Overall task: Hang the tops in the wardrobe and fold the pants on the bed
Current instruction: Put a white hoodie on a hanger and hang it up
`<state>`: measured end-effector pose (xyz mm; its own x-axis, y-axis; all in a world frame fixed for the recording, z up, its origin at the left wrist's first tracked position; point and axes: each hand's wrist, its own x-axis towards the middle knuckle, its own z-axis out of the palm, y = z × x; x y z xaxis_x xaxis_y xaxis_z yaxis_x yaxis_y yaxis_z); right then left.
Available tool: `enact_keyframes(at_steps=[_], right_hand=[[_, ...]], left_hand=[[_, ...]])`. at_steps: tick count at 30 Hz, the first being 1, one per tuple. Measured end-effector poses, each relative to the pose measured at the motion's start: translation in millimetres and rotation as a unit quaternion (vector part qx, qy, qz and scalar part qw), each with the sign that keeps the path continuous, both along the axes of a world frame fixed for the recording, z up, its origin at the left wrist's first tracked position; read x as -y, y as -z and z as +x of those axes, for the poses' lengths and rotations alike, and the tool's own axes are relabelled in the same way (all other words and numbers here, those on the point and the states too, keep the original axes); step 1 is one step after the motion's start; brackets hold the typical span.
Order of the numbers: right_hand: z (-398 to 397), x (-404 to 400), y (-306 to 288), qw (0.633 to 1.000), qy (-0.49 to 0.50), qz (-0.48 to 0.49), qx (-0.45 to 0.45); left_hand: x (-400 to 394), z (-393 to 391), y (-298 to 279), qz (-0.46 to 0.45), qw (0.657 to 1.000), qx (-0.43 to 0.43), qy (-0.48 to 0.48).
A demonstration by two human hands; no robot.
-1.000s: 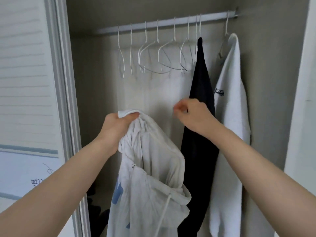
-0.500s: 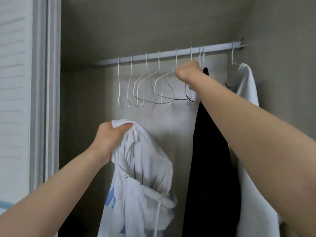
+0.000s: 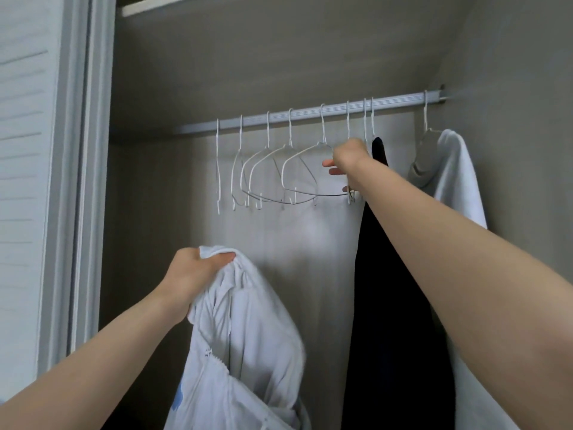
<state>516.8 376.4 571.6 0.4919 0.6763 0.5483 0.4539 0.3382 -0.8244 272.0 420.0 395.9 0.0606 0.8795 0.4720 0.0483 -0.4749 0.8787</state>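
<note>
While the left hand (image 3: 192, 277) is clenched on a bunched fold of a white hooded top (image 3: 245, 352), that top hangs down from the fist in front of the open wardrobe, low and left of centre, with a zip and a patch of blue print showing near its lower edge. Up at the rail (image 3: 310, 114), the right hand (image 3: 350, 158) is raised among the empty white wire hangers (image 3: 279, 175); its fingers curl around the right end of one hanger (exactly which wire it grips I cannot tell, since the hand covers the spot), and two fingertips stick out to the left. Several more bare hangers hang in a row to the left of that hand, some turned sideways and overlapping. Just right of the hand a dark top (image 3: 393, 290) hangs from the rail, partly behind the right forearm. Further right, near the side wall, a white top (image 3: 455, 175) hangs on its own hanger. A pale slatted door (image 3: 28, 181) stands at the left edge.
</note>
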Motion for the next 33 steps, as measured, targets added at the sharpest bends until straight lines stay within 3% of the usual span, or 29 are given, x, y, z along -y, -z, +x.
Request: enact_keyframes(at_steps=[3, 12, 24, 28, 33], right_hand=[[-2, -1, -5, 0.997, -0.020, 0.021, -0.074], [1, 21, -8, 0.997, -0.015, -0.014, -0.071], [2, 29, -18, 0.987, 0.035, -0.069, 0.143], [-11, 39, -25, 0.925, 0.193, -0.048, 0.323], [-16, 45, -34, 0.871, 0.261, -0.061, 0.412]], left_hand=[[-2, -5, 3, 0.000, 1.000, -0.010, 0.012], [20, -21, 7, 0.011, 0.997, -0.074, 0.010], [37, -16, 12, 0.013, 0.992, -0.126, 0.013], [34, -8, 12, 0.006, 0.992, -0.125, 0.023], [33, 2, 17, 0.008, 0.991, -0.130, 0.039]])
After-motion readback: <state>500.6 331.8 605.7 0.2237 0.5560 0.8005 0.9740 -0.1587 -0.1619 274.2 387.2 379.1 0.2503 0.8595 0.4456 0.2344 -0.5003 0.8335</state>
